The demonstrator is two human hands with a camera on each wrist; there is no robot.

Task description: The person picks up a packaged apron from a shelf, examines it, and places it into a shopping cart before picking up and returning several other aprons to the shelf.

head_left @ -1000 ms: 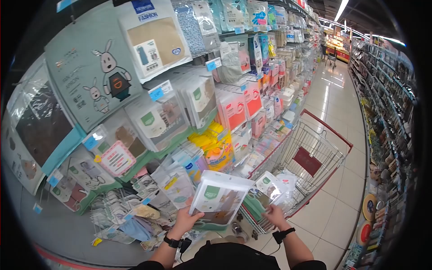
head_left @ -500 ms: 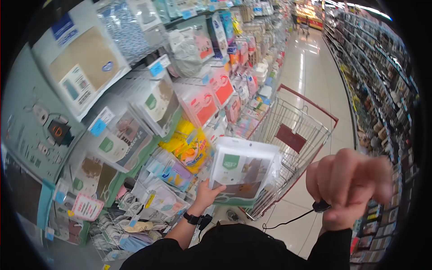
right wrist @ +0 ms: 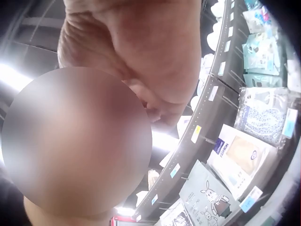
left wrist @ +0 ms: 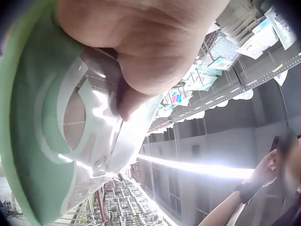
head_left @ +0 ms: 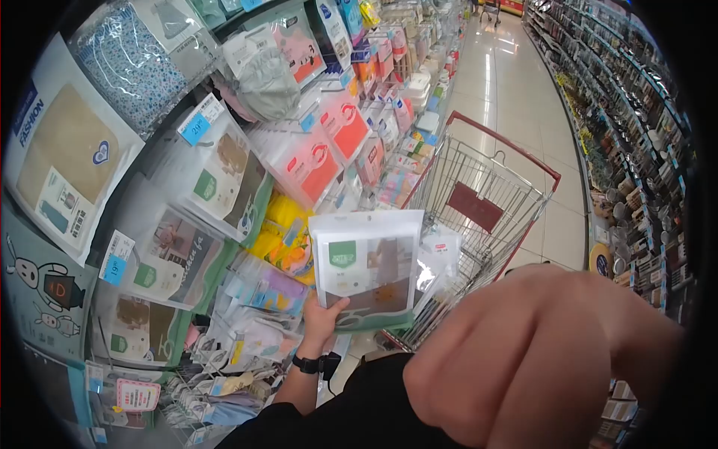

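In the head view my left hand (head_left: 320, 320) grips the lower left corner of a flat plastic-wrapped package (head_left: 366, 258), thumb across its front. White at the top, it carries a green label and a brown-grey picture. The left wrist view shows the package's green lower edge (left wrist: 28, 127) close under that hand. My right hand (head_left: 523, 359) is raised close to the head camera, its fingers curled and large in view. Nothing shows in its grasp. From the right wrist, the hand (right wrist: 131, 47) appears beside the blurred head.
A shopping cart (head_left: 490, 179) with a red handle stands ahead, a clear plastic packet (head_left: 437, 254) in it. Hanging packages, including coral-red ones (head_left: 303, 168), crowd the shelf on the left. Another stocked shelf (head_left: 628, 150) lines the right side of the tiled aisle (head_left: 486, 82).
My right hand has risen from beside the cart up close to the head camera, fingers curling. The left hand keeps its package. The head view has shifted.
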